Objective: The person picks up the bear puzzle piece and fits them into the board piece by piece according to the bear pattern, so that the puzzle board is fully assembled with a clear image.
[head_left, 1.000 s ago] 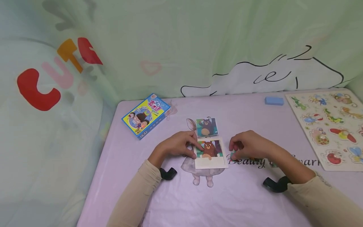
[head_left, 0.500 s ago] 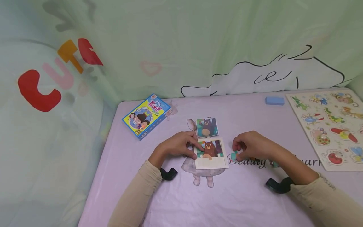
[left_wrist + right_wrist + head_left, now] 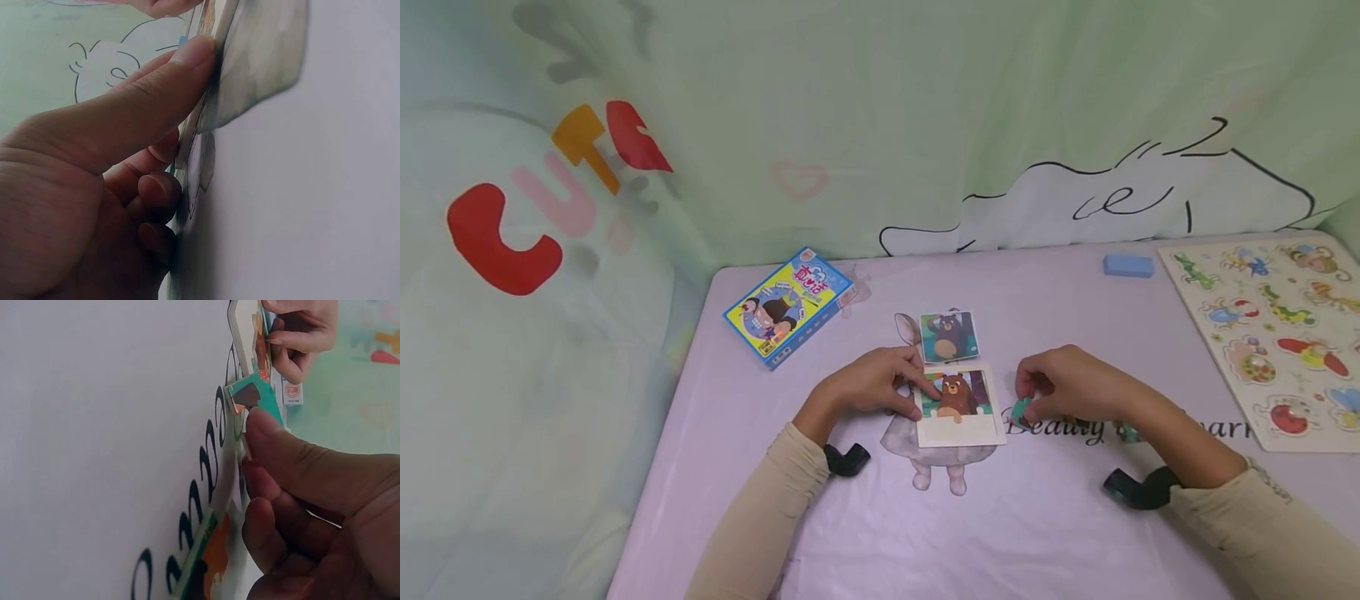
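Note:
A small square puzzle board (image 3: 958, 433) lies on the table, its upper part filled with a brown bear picture (image 3: 957, 392) and its lower strip bare and pale. My left hand (image 3: 876, 381) holds the board at its left side, thumb at the edge and index finger over the picture. Right of the board, my right hand (image 3: 1067, 385) pinches a teal jigsaw piece (image 3: 1021, 410) between thumb and fingers. In the right wrist view this jigsaw piece (image 3: 270, 403) shows a dark patch, tilted close over the table. Above the board lies a bear picture card (image 3: 950, 336).
More jigsaw pieces (image 3: 1131, 432) lie under and beside the right wrist. A blue and yellow card box (image 3: 788, 307) stands at the back left. A blue block (image 3: 1127, 266) and a large wooden insect puzzle board (image 3: 1270, 333) are at the right.
My right hand has shifted slightly right and turned the jigsaw piece in its fingers, so more of its teal face shows. My left hand has stayed in place on the board.

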Demonstrator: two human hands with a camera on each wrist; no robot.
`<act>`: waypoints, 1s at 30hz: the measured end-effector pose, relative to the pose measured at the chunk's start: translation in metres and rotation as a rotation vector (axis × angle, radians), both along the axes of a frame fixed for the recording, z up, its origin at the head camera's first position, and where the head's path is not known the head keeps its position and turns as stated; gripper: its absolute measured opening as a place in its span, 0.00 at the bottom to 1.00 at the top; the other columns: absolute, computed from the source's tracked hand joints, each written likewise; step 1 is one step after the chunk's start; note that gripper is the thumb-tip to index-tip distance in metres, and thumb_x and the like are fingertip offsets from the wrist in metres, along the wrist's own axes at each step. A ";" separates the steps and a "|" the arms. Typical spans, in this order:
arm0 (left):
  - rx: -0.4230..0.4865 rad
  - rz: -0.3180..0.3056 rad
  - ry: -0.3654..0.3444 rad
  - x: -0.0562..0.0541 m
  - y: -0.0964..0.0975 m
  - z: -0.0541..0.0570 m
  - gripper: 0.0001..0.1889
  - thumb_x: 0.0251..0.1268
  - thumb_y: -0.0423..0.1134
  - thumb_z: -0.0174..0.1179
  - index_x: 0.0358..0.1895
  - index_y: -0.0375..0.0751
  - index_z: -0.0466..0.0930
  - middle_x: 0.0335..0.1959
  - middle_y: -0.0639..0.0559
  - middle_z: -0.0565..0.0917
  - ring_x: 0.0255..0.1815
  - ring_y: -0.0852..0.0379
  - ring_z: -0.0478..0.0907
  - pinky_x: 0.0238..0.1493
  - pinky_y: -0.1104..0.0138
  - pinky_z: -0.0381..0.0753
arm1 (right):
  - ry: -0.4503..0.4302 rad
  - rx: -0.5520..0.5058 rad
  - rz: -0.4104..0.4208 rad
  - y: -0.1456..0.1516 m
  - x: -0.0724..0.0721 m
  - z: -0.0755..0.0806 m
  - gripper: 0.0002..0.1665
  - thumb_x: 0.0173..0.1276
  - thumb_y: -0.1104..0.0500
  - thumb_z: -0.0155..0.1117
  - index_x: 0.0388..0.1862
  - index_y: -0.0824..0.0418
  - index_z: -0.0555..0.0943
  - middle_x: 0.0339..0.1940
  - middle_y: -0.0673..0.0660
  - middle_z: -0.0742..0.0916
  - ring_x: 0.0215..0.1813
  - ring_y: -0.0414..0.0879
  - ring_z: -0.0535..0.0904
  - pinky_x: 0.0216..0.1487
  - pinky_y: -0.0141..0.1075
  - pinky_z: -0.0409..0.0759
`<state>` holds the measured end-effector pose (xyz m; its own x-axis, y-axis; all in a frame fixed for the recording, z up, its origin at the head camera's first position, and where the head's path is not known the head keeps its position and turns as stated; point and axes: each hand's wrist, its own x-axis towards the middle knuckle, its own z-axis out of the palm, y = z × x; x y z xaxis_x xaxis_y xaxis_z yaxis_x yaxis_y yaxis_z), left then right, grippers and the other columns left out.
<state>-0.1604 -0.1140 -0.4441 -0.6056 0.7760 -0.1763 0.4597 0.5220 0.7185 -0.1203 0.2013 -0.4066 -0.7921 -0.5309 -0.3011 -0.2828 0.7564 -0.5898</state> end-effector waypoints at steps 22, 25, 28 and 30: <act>-0.001 -0.014 0.005 -0.001 -0.001 -0.003 0.17 0.55 0.41 0.78 0.50 0.54 0.91 0.40 0.58 0.76 0.40 0.61 0.68 0.39 0.72 0.64 | -0.062 -0.187 -0.007 -0.014 -0.003 0.004 0.05 0.66 0.60 0.73 0.37 0.51 0.85 0.27 0.47 0.80 0.34 0.44 0.74 0.34 0.33 0.74; -0.007 -0.012 0.002 -0.001 -0.001 -0.002 0.17 0.55 0.41 0.78 0.50 0.54 0.91 0.41 0.58 0.76 0.41 0.61 0.69 0.39 0.72 0.64 | -0.063 -0.210 -0.003 -0.021 -0.003 0.002 0.04 0.67 0.61 0.72 0.38 0.52 0.85 0.28 0.47 0.83 0.35 0.44 0.76 0.37 0.33 0.76; -0.008 -0.016 0.003 -0.002 -0.001 -0.002 0.17 0.55 0.42 0.78 0.50 0.54 0.91 0.41 0.58 0.77 0.41 0.61 0.70 0.40 0.72 0.64 | -0.074 -0.227 -0.012 -0.028 -0.004 -0.002 0.04 0.67 0.61 0.71 0.39 0.53 0.85 0.31 0.47 0.85 0.37 0.44 0.79 0.40 0.34 0.79; -0.002 -0.024 0.005 -0.002 -0.001 -0.002 0.17 0.55 0.41 0.78 0.50 0.54 0.91 0.41 0.58 0.77 0.41 0.61 0.70 0.40 0.72 0.64 | -0.094 -0.239 -0.029 -0.032 -0.004 -0.004 0.04 0.68 0.61 0.71 0.40 0.53 0.85 0.33 0.48 0.86 0.38 0.44 0.81 0.41 0.34 0.80</act>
<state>-0.1626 -0.1152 -0.4460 -0.5879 0.7898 -0.1749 0.4758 0.5125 0.7148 -0.1244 0.1695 -0.4101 -0.7828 -0.5729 -0.2429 -0.1981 0.5995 -0.7754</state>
